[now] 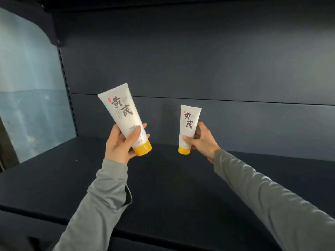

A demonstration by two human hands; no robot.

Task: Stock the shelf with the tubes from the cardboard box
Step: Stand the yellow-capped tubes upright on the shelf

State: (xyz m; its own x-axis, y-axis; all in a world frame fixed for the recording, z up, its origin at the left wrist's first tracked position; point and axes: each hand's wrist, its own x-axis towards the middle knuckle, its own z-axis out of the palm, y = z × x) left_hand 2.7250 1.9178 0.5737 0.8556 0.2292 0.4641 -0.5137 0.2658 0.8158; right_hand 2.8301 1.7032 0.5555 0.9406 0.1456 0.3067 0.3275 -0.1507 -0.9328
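Note:
Two white tubes with yellow caps and dark brush lettering are in my hands over a dark shelf board. My left hand grips the nearer tube by its lower part; it tilts left, cap down, above the shelf. My right hand reaches further in and holds the second tube upright, cap down, with the cap at or just above the shelf near the back panel. The cardboard box is out of view.
The shelf's dark back panel rises behind the tubes. A slotted upright marks the shelf's left end, with a pale blue wall beyond it. Another shelf overhangs at the top. The board's front edge runs across below my forearms.

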